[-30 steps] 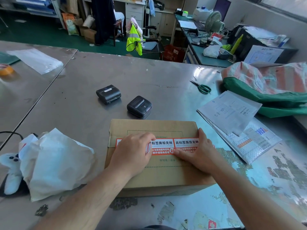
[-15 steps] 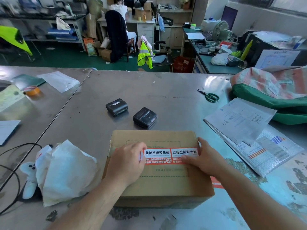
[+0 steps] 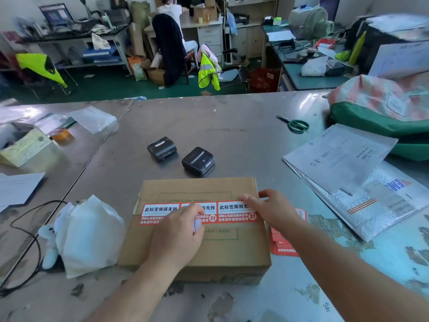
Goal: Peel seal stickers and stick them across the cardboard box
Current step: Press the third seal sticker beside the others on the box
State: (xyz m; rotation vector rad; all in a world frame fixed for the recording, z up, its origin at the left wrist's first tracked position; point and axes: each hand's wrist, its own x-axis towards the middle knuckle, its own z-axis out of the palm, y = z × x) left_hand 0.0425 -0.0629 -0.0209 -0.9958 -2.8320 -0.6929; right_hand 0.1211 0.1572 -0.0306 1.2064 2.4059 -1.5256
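Note:
A brown cardboard box (image 3: 209,249) lies flat on the metal table in front of me. A row of three red and white seal stickers (image 3: 160,212) runs across its top from left edge to right edge. My left hand (image 3: 178,235) rests on the middle sticker, its fingers curled around a small white paper scrap (image 3: 197,223). My right hand (image 3: 271,210) presses the right end of the row at the box's right edge, with nothing in it. A red sticker sheet (image 3: 282,242) lies on the table just right of the box, partly under my right forearm.
Two black portable printers (image 3: 161,148) (image 3: 198,161) sit just behind the box. A white bag (image 3: 90,235) and a black cable (image 3: 23,228) lie to the left. Papers and mailers (image 3: 336,159) and green scissors (image 3: 297,125) lie to the right. A person sits at a desk far behind.
My left hand has slid right along the row, uncovering the left sticker. My right hand has shifted to the box's right edge. The view has tilted up.

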